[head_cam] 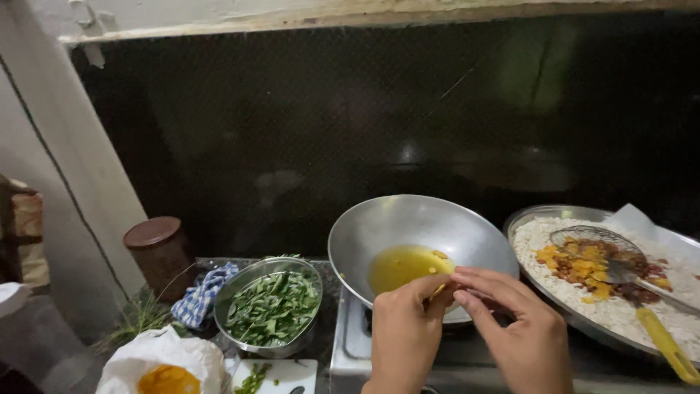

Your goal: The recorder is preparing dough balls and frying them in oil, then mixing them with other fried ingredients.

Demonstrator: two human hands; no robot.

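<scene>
Pinching together over the near rim of the wok [415,226], the left hand [405,339] and the right hand [521,332] are meeting fingertip to fingertip, and a small yellowish piece [437,290] is showing between them. The left grip is closing thumb on forefinger around that piece; the right grip is curling in beside it, fingers together, though whether it is actually clamped on the piece or only touching it I cannot tell.

The piece is sitting just above the wok's edge, with the pool of yellow oil [405,264] lying right behind it, where a few similar bits are floating. It is looking light and thin, probably soft or brittle, so a fingertip pinch at its ends seems the fitting hold; oily fingers could be making it slippery. What it is exactly stays too small to make out.

The wok is resting on a stove [348,335] whose burner is hidden beneath it. To the right, a wide tray of pale flakes [539,244] is carrying fried orange and brown bits and a wire skimmer with a yellow handle [660,339]; its far side is running out of view. To the left on the bench, a steel bowl of green leaves [270,306], a blue checked cloth [200,295], a brown jar [157,252] and a white bag of yellow powder [166,376] are standing, the bag cut off below.
</scene>
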